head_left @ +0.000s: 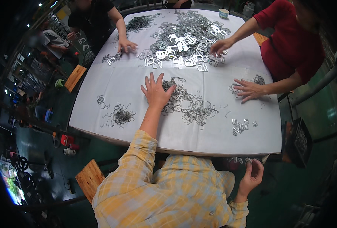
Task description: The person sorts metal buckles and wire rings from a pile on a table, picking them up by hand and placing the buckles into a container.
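My left hand [156, 91] lies on the white table with its fingers spread. Its thumb touches the edge of a pile of thin bent wire hooks [180, 95]. More wire hooks [199, 112] are scattered just to the right of that pile, and a smaller heap [122, 114] lies left of my forearm. Off the table's front edge, at the right, my right hand [251, 178] is pinched closed at the end of a row of small silver metal pieces [240, 160]. A few small silver clips [240, 127] sit on the table above it.
A big pile of flat silver buckles [187, 40] covers the table's far middle. One person's hand [127, 45] works at the far left; a red-sleeved person's hands [248, 89] are at the right. A paper cup [223, 13] stands at the back. A dark bin [301, 140] is beside the table.
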{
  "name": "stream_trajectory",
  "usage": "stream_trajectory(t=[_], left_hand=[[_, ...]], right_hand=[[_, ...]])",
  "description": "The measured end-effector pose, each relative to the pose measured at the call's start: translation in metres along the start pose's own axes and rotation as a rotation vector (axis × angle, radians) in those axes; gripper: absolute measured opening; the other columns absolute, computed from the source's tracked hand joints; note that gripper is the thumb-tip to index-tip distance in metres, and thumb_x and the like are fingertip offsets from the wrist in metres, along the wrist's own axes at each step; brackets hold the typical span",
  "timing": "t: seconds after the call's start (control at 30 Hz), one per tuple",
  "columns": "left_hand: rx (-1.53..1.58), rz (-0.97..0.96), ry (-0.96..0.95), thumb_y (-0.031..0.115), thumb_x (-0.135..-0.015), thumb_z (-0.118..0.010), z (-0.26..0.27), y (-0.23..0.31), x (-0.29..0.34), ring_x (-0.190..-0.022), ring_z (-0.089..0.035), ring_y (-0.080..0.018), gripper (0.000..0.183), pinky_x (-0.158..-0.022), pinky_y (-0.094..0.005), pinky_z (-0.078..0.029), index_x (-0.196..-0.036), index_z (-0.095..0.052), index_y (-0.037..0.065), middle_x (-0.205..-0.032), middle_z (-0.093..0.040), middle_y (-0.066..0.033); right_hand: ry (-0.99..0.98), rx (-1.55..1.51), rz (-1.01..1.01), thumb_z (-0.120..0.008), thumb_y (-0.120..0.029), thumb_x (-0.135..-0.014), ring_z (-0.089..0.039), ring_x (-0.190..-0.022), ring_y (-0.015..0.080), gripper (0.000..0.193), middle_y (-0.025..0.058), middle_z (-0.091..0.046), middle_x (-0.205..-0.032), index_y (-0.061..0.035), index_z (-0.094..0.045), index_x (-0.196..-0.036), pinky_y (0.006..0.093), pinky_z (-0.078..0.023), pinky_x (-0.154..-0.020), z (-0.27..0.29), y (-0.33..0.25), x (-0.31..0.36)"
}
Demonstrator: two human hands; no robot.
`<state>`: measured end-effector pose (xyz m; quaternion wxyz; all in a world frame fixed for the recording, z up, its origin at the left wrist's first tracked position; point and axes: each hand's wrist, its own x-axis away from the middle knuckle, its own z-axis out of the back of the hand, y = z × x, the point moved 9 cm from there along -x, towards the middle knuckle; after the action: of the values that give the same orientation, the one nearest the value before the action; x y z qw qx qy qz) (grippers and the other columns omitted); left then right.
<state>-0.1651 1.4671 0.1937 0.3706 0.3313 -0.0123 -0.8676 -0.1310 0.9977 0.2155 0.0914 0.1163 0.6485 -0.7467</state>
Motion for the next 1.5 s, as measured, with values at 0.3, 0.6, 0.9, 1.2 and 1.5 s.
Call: stream_trajectory(t=[0.3,0.6,0.9,1.2,1.5], left_hand=[[0.077,-0.063,-0.398,0.053,-0.071,-0.067,-0.037,0.009,0.022,-0.109,-0.045,-0.0273,0.056,-0.093,-0.0446,-0.033,-0.115,-0.059,0.020,-0.114,-0.053,-0.0075],[0.184,-0.192,-0.391,0.025,-0.080,-0.063,-0.046,0.028,-0.032,-0.093,-0.056,-0.0281,0.016,-0.082,-0.0407,-0.044,-0.088,-0.071,0.013,-0.093,-0.061,-0.0098],[-0.217,-0.511,-0.502,0.003,-0.073,-0.056,-0.105,0.088,-0.041,-0.078,-0.065,-0.0305,0.012,-0.067,-0.0390,-0.053,-0.076,-0.068,0.002,-0.083,-0.066,-0.0160],[-0.125,-0.459,-0.580,0.008,-0.073,-0.058,-0.070,0.091,-0.048,-0.078,-0.062,-0.0340,0.009,-0.069,-0.0412,-0.050,-0.077,-0.063,0.002,-0.081,-0.065,-0.0154],[0.587,-0.537,-0.533,0.005,-0.078,-0.060,-0.018,0.157,0.015,-0.074,-0.059,-0.0321,0.006,-0.068,-0.0383,-0.047,-0.081,-0.057,0.001,-0.079,-0.061,-0.0136]], right_hand=[[-0.052,0.005,0.012,-0.058,0.004,-0.084,-0.061,-0.083,0.0135,0.016,0.0093,-0.063,-0.093,0.0026,-0.057,-0.100,0.0251,-0.048,-0.077,-0.008,-0.003,-0.001],[-0.055,0.047,0.026,-0.059,0.005,-0.083,-0.061,-0.084,0.0148,0.016,0.0099,-0.063,-0.094,0.0027,-0.058,-0.099,0.0257,-0.049,-0.076,-0.004,-0.002,0.001],[-0.046,0.102,0.063,-0.061,0.005,-0.082,-0.063,-0.081,0.0140,0.016,0.0100,-0.065,-0.091,0.0023,-0.059,-0.098,0.0249,-0.051,-0.073,0.001,-0.010,0.002],[-0.030,0.041,-0.008,-0.062,0.005,-0.080,-0.062,-0.080,0.0137,0.016,0.0090,-0.065,-0.087,0.0025,-0.061,-0.096,0.0250,-0.050,-0.073,0.001,0.008,0.004],[-0.081,0.047,-0.003,-0.062,0.004,-0.079,-0.064,-0.077,0.0145,0.018,0.0096,-0.066,-0.086,0.0026,-0.061,-0.097,0.0256,-0.049,-0.072,-0.006,0.013,0.002]])
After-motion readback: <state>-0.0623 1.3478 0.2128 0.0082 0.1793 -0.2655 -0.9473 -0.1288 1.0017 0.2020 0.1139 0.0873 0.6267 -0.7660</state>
